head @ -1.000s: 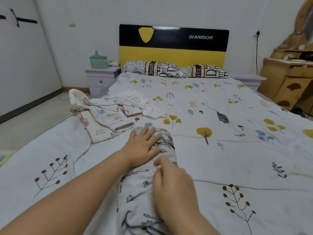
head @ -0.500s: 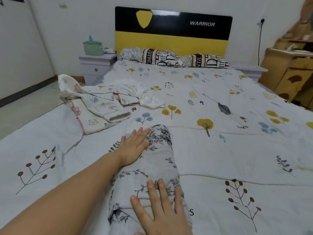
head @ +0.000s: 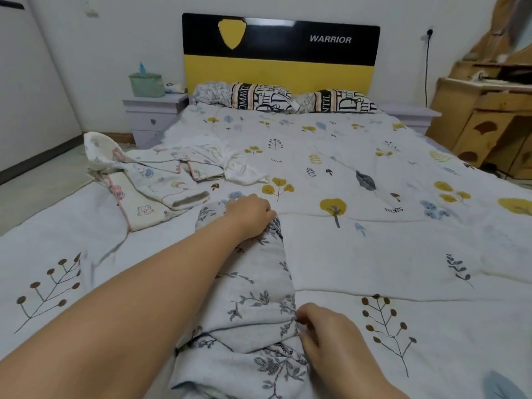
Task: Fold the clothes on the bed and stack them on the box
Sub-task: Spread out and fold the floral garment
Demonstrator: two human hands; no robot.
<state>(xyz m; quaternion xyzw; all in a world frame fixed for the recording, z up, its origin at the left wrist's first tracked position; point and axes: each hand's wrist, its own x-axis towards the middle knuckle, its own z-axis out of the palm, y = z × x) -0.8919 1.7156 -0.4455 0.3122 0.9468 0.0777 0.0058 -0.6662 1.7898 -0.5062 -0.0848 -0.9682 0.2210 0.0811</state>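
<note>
— Head view: why is the floral garment (head: pixel 253 298) held at both ends?

— It lies in a long strip at 6 o'clock on the bed (head: pixel 374 254). Its far end is gripped by the left hand (head: pixel 250 211), its right edge pinched by the right hand (head: pixel 325 332), presumably so it can be folded over.

— What is changed?

— Half a second ago both palms were laid flat; now fabric is clutched. Unfolded pyjamas (head: pixel 149 180) remain at 10 o'clock.
</note>
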